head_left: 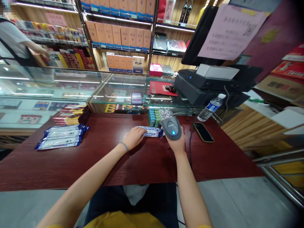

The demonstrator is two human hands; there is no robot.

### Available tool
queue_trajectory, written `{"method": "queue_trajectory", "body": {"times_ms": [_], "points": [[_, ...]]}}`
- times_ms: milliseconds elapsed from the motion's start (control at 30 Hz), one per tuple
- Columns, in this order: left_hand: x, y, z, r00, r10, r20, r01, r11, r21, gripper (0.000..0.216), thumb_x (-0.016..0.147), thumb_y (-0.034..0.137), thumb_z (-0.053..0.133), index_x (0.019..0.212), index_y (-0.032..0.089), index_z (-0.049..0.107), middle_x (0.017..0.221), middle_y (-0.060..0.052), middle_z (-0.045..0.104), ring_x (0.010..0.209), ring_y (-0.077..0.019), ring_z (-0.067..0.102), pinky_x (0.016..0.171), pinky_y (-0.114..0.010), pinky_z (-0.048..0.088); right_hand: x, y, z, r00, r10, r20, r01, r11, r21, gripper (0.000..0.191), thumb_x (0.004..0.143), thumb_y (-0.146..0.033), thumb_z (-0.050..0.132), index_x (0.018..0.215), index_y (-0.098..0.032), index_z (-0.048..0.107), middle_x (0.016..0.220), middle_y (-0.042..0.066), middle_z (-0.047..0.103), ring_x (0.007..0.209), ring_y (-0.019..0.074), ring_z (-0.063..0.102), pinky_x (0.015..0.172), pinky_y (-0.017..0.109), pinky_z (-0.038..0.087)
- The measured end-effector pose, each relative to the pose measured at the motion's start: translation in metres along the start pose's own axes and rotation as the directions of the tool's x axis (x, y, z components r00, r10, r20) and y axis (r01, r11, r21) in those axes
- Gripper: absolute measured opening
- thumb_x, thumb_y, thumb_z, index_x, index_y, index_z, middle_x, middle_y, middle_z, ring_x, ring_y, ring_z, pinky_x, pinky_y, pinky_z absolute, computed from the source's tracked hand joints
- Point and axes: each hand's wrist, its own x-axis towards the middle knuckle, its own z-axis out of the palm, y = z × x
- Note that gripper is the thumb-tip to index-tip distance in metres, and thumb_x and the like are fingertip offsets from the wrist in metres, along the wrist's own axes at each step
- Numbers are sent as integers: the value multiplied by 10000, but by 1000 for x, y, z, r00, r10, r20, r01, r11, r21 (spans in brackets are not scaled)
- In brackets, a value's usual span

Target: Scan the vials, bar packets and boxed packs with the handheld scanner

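My left hand (134,137) rests on the dark red counter (95,158) with its fingers curled around the near end of a blue and white snack packet (150,131) that lies flat. My right hand (177,144) grips a grey barcode scanner (171,127) from below, its head with a lit blue dot pointing at the packet's right end. The scanner's black cable (190,142) runs down the counter beside my right wrist.
A pile of similar blue and white packets (61,136) lies at the left, with red and yellow boxes (68,116) behind. A black phone (203,131), a water bottle (211,108), green gum packs (154,117), a till (209,85) and a glass showcase (71,91) stand around. Another person (14,41) stands at the far-left shelves.
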Motion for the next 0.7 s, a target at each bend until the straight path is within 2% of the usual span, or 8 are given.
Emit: {"method": "queue_trajectory", "body": {"times_ms": [267,433,533,700], "points": [[13,15,10,995,-97,-12,98,994,48,253,943,216,603,1189,226,663,1198,-98,698,1129,-289,604,946,-451,453,1,-3,-2,999,-31,-31,31,999,-15,440,758,-353,764,1128,-221,566,879,62,710,738,244,720,642,331,593],[12,17,13,988,-152,-28,152,988,10,259,919,281,660,1175,242,677,1215,-94,696,1143,-291,591,942,-446,436,2,-3,-1,999,-41,-28,40,999,-12,490,765,-358,767,1184,-222,552,888,60,713,731,231,718,640,325,596],[12,17,14,988,-151,-40,152,988,6,270,906,267,665,1174,239,682,1217,-87,697,1144,-295,588,938,-445,432,2,-3,-1,997,-59,-39,58,998,-22,490,771,-355,760,1196,-229,551,921,66,721,767,239,727,645,327,597],[16,17,18,985,-165,-50,167,986,20,282,879,209,651,1156,240,693,1183,-81,706,1128,-295,587,932,-449,427,3,-4,-2,995,-79,-61,76,996,-39,485,767,-356,756,1189,-231,552,900,59,723,717,234,717,607,323,584]]}}
